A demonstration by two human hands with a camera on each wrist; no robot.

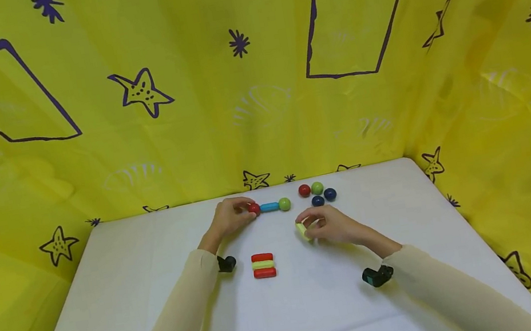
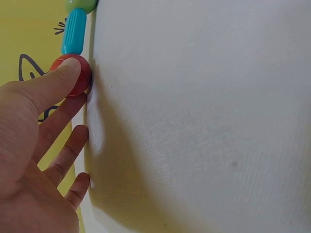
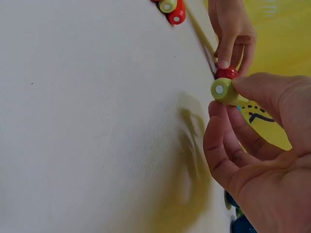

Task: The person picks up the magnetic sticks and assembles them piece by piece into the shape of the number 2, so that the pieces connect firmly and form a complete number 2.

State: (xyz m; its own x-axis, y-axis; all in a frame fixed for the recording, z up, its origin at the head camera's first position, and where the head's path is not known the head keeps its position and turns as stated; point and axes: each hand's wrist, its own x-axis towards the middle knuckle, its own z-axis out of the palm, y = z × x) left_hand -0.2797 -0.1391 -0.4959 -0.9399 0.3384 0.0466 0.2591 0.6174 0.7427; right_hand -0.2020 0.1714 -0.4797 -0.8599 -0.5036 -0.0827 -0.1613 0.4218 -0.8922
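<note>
My left hand (image 1: 233,216) pinches a red ball (image 2: 82,77) between thumb and finger at the table's far side. A blue ridged rod (image 1: 269,207) runs from that ball to a light green ball (image 1: 284,204), so the three form a straight row. To the right and closer, my right hand (image 1: 329,226) holds a yellow-green rod (image 3: 227,92) by thumb and fingertips, tilted above the table. A pale round spot marks the rod's end in the right wrist view. The green ball is mostly cut off in the left wrist view.
Two red rods (image 1: 264,273) lie with a yellow-green rod (image 1: 263,265) between them, nearer me. At the back right sit a loose red ball (image 1: 304,190), a green ball (image 1: 317,188) and two dark blue balls (image 1: 330,194). A yellow patterned curtain (image 1: 207,128) hangs behind the white table (image 1: 154,252).
</note>
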